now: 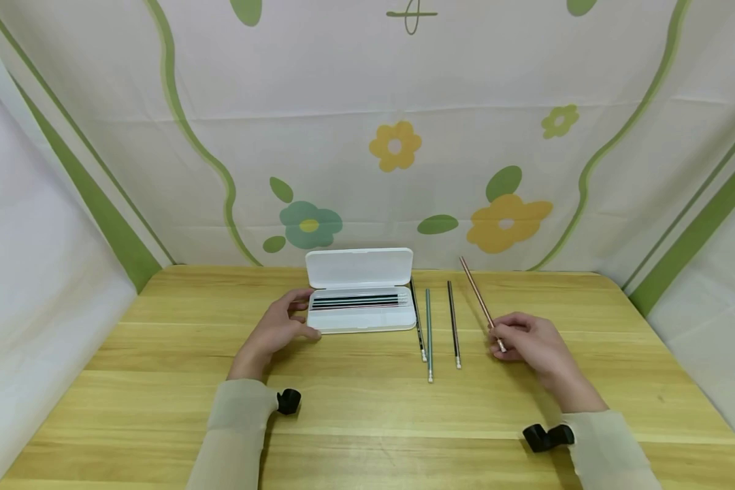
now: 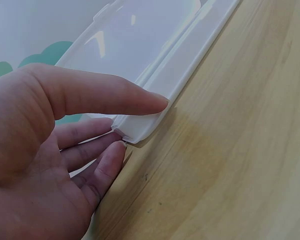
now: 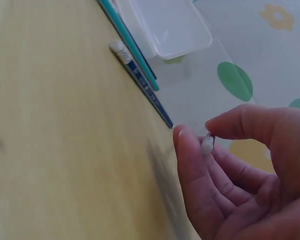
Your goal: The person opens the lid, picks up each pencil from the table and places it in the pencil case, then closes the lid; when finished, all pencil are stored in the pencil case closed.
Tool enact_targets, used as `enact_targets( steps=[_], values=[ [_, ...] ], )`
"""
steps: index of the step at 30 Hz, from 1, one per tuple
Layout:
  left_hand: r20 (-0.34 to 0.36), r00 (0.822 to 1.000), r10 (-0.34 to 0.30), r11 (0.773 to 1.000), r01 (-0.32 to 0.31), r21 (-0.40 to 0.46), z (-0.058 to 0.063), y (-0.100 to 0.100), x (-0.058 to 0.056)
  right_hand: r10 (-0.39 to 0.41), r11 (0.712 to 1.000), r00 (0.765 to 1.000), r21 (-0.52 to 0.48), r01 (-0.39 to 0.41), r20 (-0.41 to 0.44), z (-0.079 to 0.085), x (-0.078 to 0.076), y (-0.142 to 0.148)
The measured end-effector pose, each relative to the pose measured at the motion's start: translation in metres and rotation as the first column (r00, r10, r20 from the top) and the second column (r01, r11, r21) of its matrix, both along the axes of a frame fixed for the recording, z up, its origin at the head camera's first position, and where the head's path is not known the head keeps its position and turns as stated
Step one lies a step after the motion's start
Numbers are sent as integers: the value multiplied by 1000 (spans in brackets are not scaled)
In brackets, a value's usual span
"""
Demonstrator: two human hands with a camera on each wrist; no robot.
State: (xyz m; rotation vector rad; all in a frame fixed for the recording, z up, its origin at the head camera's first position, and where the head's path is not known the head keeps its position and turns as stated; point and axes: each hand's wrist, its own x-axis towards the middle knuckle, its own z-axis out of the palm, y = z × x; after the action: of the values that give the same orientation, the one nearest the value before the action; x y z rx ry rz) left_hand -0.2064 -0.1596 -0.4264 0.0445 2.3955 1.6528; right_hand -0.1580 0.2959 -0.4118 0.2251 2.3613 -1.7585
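At the left end of an open white pencil case (image 1: 363, 322), my left hand (image 1: 277, 328) holds the case, thumb (image 2: 135, 102) along its front edge and fingertips at its end wall. Several dark pencils (image 1: 355, 301) lie lengthwise inside. My right hand (image 1: 529, 342) pinches a rose-coloured pencil (image 1: 478, 292) near its eraser end, with the other end slanting up and away to the left. In the right wrist view the pale eraser (image 3: 207, 145) shows between thumb and fingers, and most of that pencil is hidden.
Between the case and my right hand lie a black pencil (image 1: 418, 323) close against the case, a teal pencil (image 1: 429, 333) and another dark pencil (image 1: 454, 325). The raised lid (image 1: 360, 267) stands near the wooden table's (image 1: 367, 422) back edge, before a flowered cloth (image 1: 453, 82).
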Motion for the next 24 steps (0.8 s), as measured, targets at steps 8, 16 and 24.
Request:
enact_targets(
  steps=[8, 16, 24],
  values=[
    [-10, 1000, -16, 1000, 16, 13, 3, 1, 2, 60, 998, 994, -14, -61, -95, 11, 1, 0],
    [-13, 999, -31, 999, 31, 26, 2, -1, 2, 98, 995, 983, -8, -100, -153, 22, 1, -7],
    [-3, 1000, -28, 1000, 28, 7, 2, -1, 1, 122, 988, 971, 123, -98, -204, 31, -7, -18]
  ],
)
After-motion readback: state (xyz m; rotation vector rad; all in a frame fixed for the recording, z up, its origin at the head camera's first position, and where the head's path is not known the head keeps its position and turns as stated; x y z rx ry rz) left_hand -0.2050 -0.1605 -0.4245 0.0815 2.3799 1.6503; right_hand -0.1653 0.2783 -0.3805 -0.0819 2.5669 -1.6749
